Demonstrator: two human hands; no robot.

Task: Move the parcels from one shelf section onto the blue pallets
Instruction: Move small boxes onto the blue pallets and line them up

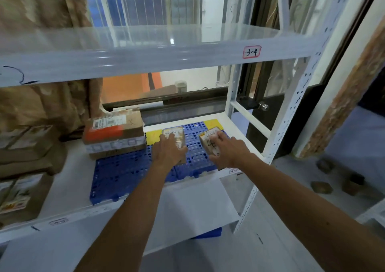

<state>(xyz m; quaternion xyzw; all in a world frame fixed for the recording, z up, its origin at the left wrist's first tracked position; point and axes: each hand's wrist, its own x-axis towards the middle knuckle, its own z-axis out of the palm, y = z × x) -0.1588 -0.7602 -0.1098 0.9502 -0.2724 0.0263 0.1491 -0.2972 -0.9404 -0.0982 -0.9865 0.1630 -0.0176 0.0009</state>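
Blue perforated pallets (123, 171) lie on the white shelf board. A large cardboard parcel (113, 135) with an orange label sits on their far left corner. My left hand (169, 152) grips a small tan parcel (175, 133) standing on the pallets. To its right, my right hand (228, 151) holds a second small tan parcel (208, 138), tilted, with handwriting on its side. Both small parcels are partly hidden by my fingers.
The shelf above (145, 51) carries a tag reading 3-4. A white perforated upright (291, 115) bounds the section on the right. More cardboard boxes (20, 190) stand in the section to the left. A window and dark door frame lie behind.
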